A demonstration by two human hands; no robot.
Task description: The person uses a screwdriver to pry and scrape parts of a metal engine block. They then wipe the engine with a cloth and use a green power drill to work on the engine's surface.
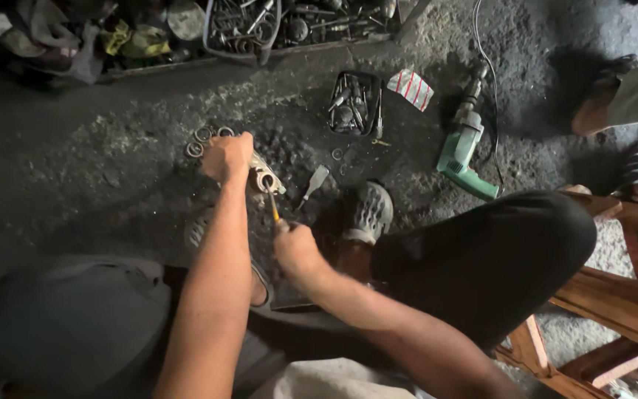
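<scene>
**Down on the workshop floor, a tool worked into a metal part**

Crouched low, the person has the left hand closed over a pale metal part, pinning it to the gritty floor with its round opening turned toward the body. The right hand is wrapped shut around a thin yellow-handled tool, whose tip sits at that opening. To my eye, the work goes best with the part kept firmly braced and the tool driven straight along the bore, not levered sideways, since the shaft looks slender.

Just beyond the left hand lie several steel rings, dull and flat. Right of the right hand rests a small flat blade, and past it a dark tray crowded with oily bits. Further right a green power drill lies on its side, cord trailing away. A grey clog sits close beside the right wrist. The floor is dark, crumbly and greasy-looking throughout.
</scene>
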